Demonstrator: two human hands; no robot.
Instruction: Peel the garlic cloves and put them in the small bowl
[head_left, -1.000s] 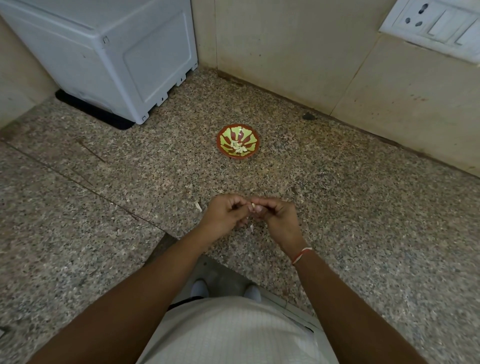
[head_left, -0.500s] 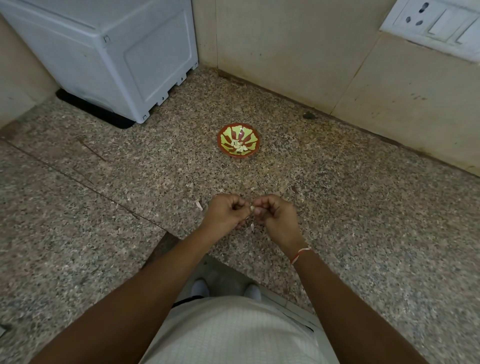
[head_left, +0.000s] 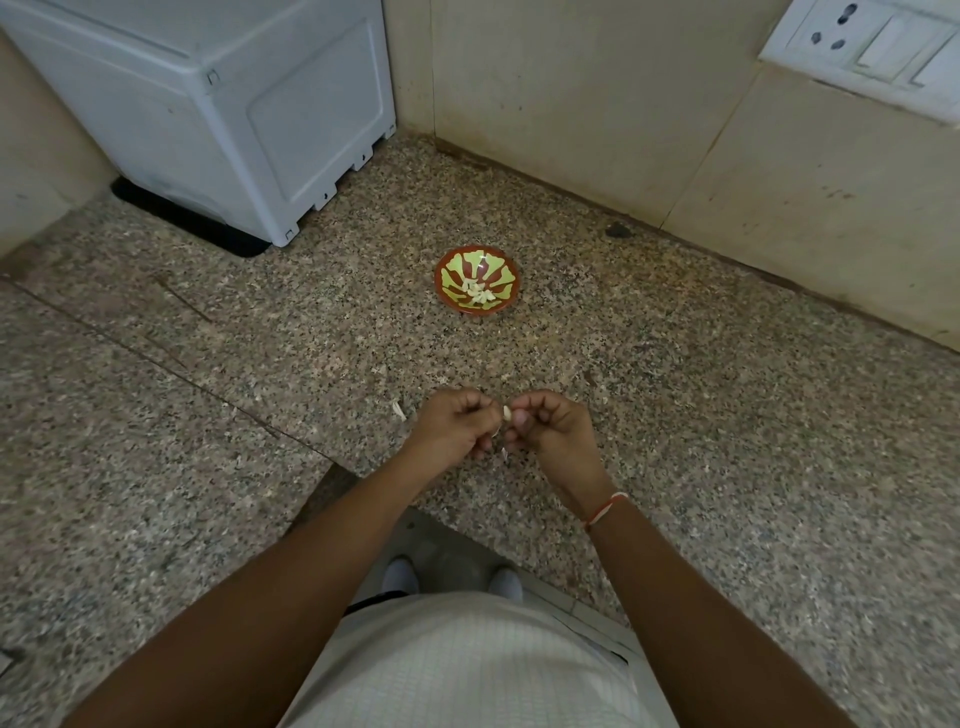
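A pale garlic clove (head_left: 507, 412) shows between my two hands above the speckled granite counter (head_left: 727, 405). My right hand (head_left: 553, 428) pinches it with thumb and curled fingers. My left hand (head_left: 457, 428) is curled just left of the clove; whether it touches the clove or holds a bit of skin I cannot tell. Farther back stands the small red and green bowl (head_left: 454, 270) with several peeled cloves (head_left: 478, 293) in it.
Bits of garlic skin (head_left: 399, 409) lie on the counter left of and below my hands. A white appliance (head_left: 234, 114) stands at the back left on a black mat. Tiled walls close the back, with a switch plate (head_left: 872, 47) top right.
My hands have drawn slightly apart, and the clove now shows more plainly at my right fingertips. The bowl has not moved.
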